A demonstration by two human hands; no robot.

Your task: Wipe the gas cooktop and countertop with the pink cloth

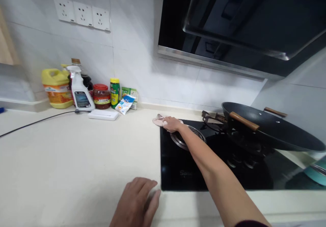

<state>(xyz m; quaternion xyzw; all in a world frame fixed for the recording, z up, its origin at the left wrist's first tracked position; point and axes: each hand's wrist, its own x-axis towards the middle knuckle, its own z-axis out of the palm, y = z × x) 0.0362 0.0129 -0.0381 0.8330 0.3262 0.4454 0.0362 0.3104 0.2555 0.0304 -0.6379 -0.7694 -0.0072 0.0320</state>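
Observation:
My right hand (172, 124) reaches to the far left corner of the black glass gas stove (175, 176). Its fingers press down on a pale pink cloth (159, 121), bunched under the palm and lying partly over the stove's edge onto the counter. Just beside that hand is the left burner (182, 145), a round metal ring partly covered by my forearm. Near the stove's front left corner, my left hand (137, 203) hovers over or rests on the counter; I cannot tell which. Its thumb and fingers are apart with nothing between them.
A large black wok (270, 128) with wooden handles sits over the right burner. Along the wall stand a yellow jug (57, 88), a white spray bottle (80, 91), a red-lidded jar (101, 96) and a green container (114, 93). The range hood (229, 23) overhangs the stove.

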